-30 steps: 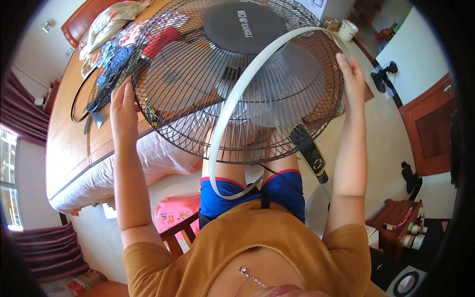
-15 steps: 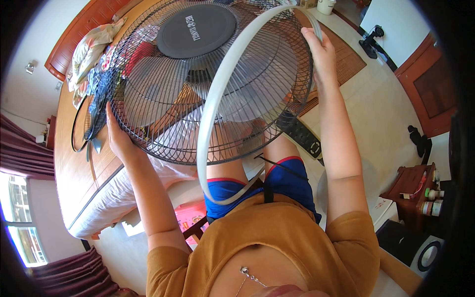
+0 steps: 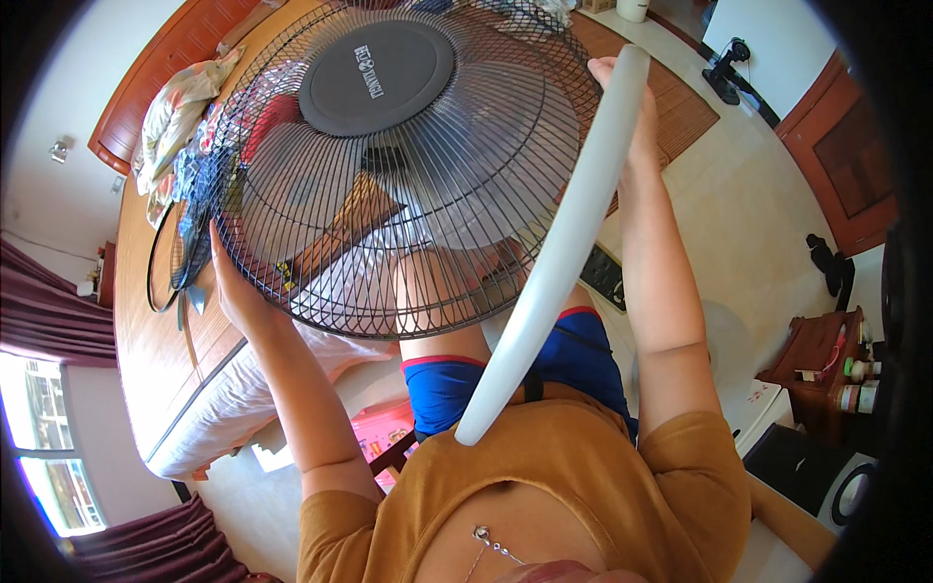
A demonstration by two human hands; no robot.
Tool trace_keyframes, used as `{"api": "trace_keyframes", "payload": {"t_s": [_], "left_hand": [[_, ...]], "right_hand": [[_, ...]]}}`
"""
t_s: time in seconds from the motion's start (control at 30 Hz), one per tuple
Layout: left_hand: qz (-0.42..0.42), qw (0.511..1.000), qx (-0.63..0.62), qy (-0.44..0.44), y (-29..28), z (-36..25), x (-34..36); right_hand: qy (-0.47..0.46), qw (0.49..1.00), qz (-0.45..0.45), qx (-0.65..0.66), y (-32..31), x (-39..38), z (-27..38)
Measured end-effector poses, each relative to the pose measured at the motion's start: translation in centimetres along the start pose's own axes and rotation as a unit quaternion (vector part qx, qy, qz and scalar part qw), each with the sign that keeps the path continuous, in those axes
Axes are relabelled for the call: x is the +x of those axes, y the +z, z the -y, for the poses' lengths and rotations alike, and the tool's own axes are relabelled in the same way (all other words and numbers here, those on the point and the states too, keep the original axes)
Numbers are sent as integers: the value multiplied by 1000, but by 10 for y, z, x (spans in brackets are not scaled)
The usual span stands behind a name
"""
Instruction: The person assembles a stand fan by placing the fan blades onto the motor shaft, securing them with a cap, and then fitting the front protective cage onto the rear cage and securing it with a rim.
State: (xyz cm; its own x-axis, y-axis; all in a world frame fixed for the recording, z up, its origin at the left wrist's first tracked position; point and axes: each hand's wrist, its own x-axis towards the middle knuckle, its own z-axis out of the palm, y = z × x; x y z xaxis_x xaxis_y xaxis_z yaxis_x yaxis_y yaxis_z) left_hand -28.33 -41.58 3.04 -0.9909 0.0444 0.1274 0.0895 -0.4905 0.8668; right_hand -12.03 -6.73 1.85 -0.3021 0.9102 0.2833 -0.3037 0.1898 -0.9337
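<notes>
While the left hand (image 3: 236, 290), fingers straight, lies against the round black wire fan guard (image 3: 397, 119) above the thighs (image 3: 447, 347), the right hand (image 3: 642, 136) holds the curved, glossy pale-grey ring (image 3: 571, 233) across the guard's right side.

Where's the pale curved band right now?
In the head view, the pale band slants right of centre, overlapping the fan's lower right edge, its upper end beside the right hand.

Fan (image 3: 377, 78): stood between left hand (image 3: 241, 296) and right hand (image 3: 641, 141). Ring (image 3: 564, 243): stood at fan's right, before right hand. Clothes (image 3: 187, 112): lay on bed (image 3: 155, 350), left. Mat (image 3: 685, 112): lay on floor (image 3: 729, 194), right.
</notes>
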Motion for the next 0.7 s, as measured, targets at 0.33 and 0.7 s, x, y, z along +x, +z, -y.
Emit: {"api": "trace_keyframes", "payload": {"t_s": [0.33,0.7], "left_hand": [[-8,1000,20,-6,0,-3,0],[42,997,-58,-8,-10,4,9]], "right_hand": [[-24,997,58,45,1,6,-1],[-61,997,56,-2,3,13,-8]]}}
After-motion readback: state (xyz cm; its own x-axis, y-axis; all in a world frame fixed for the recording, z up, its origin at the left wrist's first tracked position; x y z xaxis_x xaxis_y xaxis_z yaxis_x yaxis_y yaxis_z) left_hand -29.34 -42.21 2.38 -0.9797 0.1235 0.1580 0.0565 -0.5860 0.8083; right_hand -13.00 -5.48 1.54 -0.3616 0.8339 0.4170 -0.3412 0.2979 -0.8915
